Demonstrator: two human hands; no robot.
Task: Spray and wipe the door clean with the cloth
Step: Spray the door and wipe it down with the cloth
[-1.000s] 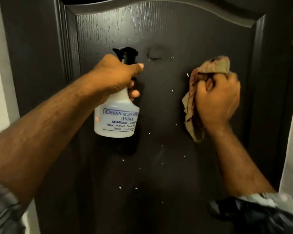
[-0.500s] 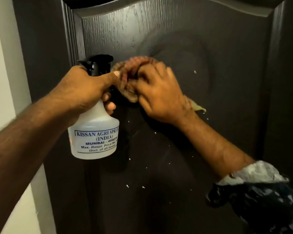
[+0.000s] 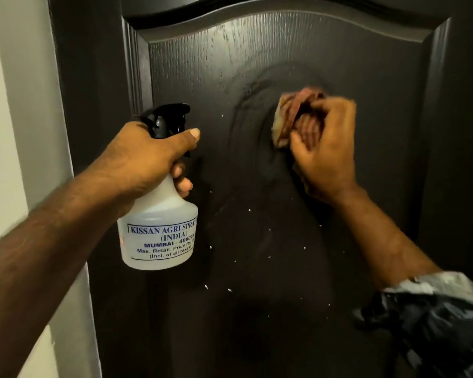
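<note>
- Wiping is the step in hand: the right hand (image 3: pixel 324 148) presses a bunched, reddish-tan cloth (image 3: pixel 291 115) flat against the raised panel of the dark door (image 3: pixel 298 45), a little above the middle of what I can see.
- Its fingers are curled tight over the cloth, clamping the wad to the wood; the hand and cloth are smeared with motion blur, so I can't say exactly how the cloth is folded.
- Around and to the left of the cloth there is a curved, wet-looking sheen on the panel, which I take for a streak of spray being worked in.
- The left hand (image 3: pixel 148 156) holds a white spray bottle (image 3: pixel 159 230) by its neck, fingers wrapped close round it under the black trigger head (image 3: pixel 170 118), thumb laid along the top. The nozzle faces the door, held just off the panel's left edge.
- Small white specks (image 3: pixel 228 290) dot the lower panel, well below the cloth and not yet reached.
- A pale wall (image 3: pixel 17 132) runs down the left side of the door, and a dark patterned sleeve (image 3: pixel 434 317) shows at the right forearm.
- To my eye the job is only partly done. The next move calls for carrying the cloth downward over the specks with firm, overlapping strokes, and likely another squeeze of the bottle there first.
</note>
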